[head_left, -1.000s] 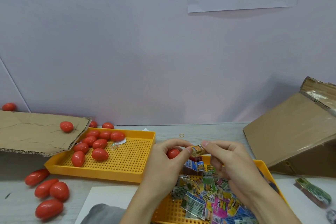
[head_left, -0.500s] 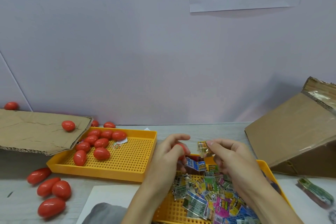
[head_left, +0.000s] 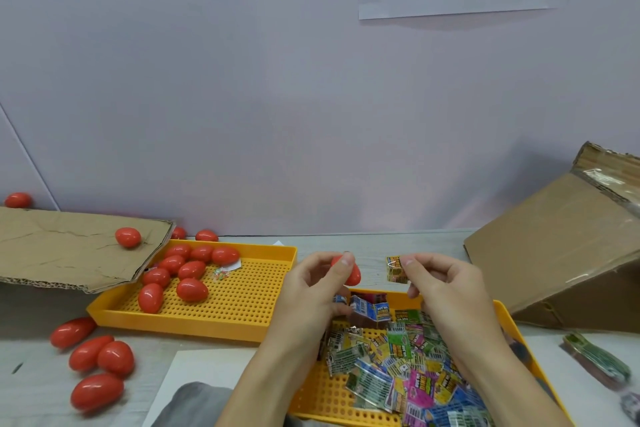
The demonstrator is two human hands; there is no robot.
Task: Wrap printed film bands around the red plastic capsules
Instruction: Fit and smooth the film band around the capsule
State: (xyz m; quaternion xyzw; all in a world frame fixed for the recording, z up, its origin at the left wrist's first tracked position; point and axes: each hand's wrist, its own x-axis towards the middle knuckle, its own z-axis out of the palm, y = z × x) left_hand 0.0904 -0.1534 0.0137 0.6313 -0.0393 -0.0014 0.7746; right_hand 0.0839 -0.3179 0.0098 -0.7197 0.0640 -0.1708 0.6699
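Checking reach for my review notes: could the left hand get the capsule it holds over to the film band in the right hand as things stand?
Probably yes: the left hand holds the capsule beside the film band pinched by the right hand, with only open air between them.

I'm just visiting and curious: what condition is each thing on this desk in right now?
Left hand: holding a bare red capsule.
Right hand: pinching a film band, apart from the capsule.
Left tray: holds unwrapped capsules.
Near tray: heaped with loose bands.
Cardboard box: tipped over.
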